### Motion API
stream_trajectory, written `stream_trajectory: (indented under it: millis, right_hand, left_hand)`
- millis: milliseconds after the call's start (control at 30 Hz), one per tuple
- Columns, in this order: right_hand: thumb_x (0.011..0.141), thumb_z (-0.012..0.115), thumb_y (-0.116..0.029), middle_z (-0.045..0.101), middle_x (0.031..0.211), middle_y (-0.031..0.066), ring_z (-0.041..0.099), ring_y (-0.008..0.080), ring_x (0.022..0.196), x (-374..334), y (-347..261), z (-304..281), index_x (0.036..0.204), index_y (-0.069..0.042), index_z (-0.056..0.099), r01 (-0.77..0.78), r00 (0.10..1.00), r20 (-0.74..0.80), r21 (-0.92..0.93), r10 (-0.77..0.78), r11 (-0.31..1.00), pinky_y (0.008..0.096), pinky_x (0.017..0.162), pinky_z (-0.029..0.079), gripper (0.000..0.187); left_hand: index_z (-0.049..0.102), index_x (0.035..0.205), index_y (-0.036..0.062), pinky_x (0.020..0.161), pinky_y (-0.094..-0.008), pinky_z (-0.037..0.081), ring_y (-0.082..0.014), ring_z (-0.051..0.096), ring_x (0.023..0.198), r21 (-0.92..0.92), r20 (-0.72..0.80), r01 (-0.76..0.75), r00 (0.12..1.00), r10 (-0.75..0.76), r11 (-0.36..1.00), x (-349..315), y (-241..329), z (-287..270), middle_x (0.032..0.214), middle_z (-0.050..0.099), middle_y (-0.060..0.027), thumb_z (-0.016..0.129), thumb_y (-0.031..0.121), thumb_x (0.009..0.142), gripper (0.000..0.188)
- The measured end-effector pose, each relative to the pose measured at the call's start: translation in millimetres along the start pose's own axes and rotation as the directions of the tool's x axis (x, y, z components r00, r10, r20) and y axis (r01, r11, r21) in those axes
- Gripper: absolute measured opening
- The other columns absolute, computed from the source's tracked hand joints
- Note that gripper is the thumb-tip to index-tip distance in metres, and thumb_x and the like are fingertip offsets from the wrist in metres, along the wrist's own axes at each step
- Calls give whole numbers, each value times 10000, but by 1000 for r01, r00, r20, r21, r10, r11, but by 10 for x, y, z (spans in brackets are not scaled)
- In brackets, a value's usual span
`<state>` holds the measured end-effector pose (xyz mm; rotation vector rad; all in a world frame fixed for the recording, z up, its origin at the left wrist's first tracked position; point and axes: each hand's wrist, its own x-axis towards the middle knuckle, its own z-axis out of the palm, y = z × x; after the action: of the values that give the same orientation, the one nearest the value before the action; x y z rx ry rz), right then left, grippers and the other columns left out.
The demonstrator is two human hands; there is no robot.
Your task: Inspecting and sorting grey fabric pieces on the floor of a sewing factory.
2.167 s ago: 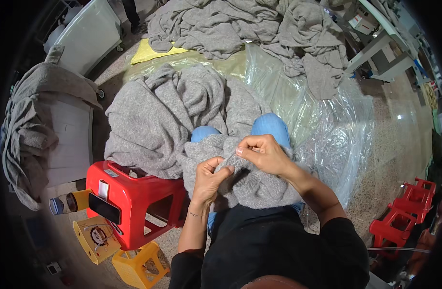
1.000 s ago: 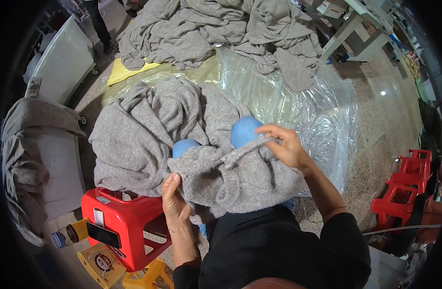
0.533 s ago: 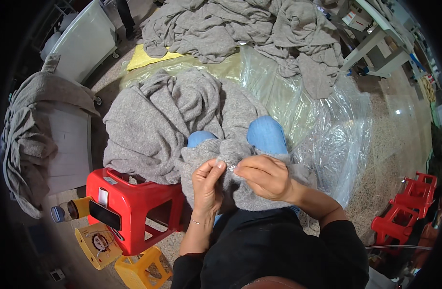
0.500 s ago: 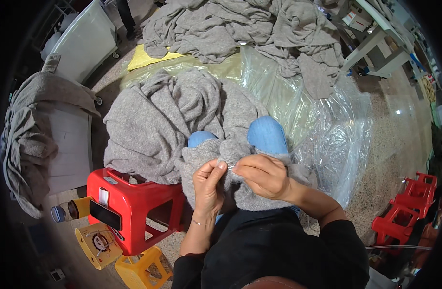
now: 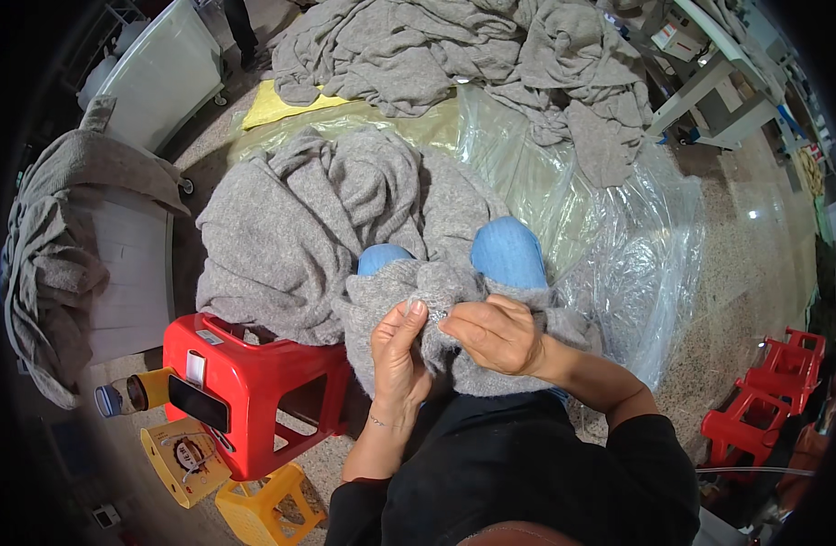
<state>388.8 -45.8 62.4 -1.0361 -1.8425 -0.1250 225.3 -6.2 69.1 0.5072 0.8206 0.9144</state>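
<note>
A grey knit garment (image 5: 477,382) lies gathered over my lap, between my blue-clad knees and black top. My left hand (image 5: 400,350) pinches a fold of it between thumb and forefinger. Right beside that fold, my right hand (image 5: 498,335) is closed, fingertips pressed together almost against the left ones. Something small and pale shows between the fingertips, too tiny to name. A larger grey knit heap (image 5: 290,227) spreads in front of me to the left, reaching the red stool's edge.
A red stool (image 5: 254,373) at my left carries a black phone (image 5: 199,404). Beside it stand a yellow paper bag (image 5: 163,473) and a yellow stool (image 5: 268,510). Clear plastic sheeting (image 5: 636,246) covers the floor ahead, with more grey knitwear (image 5: 418,55) beyond. Red stools (image 5: 741,423) stand right.
My right fingers have shifted slightly, and my left hand has turned a little and moved slightly right. Both stay at the same fold of knit.
</note>
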Motion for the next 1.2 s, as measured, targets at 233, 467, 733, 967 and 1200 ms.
stream_trajectory:
  millis: [233, 467, 733, 967, 1200]
  right_hand:
    - [757, 666, 26, 665, 978, 93, 660, 212, 733, 53, -2, 3, 1015, -18, 686, -125, 992, 40, 61, 123, 990, 323, 619, 520, 263]
    - [767, 611, 45, 664, 953, 152, 670, 382, 814, 222, 50, -128, 971, -4, 619, -640, 764, 418, 403, 491, 654, 459, 698, 536, 210]
    - [785, 623, -16, 665, 856, 172, 671, 381, 763, 331, 188, -228, 990, -2, 598, -726, 615, 718, 355, 325, 589, 467, 691, 512, 207]
    - [713, 742, -49, 595, 785, 127, 641, 335, 679, 242, -72, -163, 897, 7, 589, -356, 892, 387, 289, 232, 889, 406, 591, 506, 246]
    - [720, 727, -21, 601, 823, 132, 648, 326, 687, 142, -126, -99, 890, -22, 577, -338, 918, 295, 235, 265, 911, 400, 564, 510, 227]
  left_hand:
    - [683, 1030, -10, 794, -237, 502, -76, 641, 873, 10, 32, -69, 997, 69, 998, -9, -51, -85, 975, 713, -38, 707, 23, 926, 112]
    - [694, 969, -18, 809, -248, 515, -105, 647, 894, 422, 221, -427, 904, 366, 800, 71, -32, -259, 965, 707, -49, 787, -73, 809, 193]
    - [689, 974, -25, 849, -260, 522, -130, 657, 925, 440, 305, -426, 899, 315, 790, 30, 81, -308, 974, 705, -82, 755, -108, 808, 197]
    - [673, 949, -34, 836, -286, 526, -190, 672, 906, 475, 301, -549, 836, 459, 688, -74, 42, -215, 974, 708, -125, 635, -166, 787, 212]
    - [626, 941, -20, 859, -336, 503, -216, 648, 913, 480, 290, -674, 726, 624, 562, -121, -74, -142, 957, 692, -146, 656, -94, 794, 167]
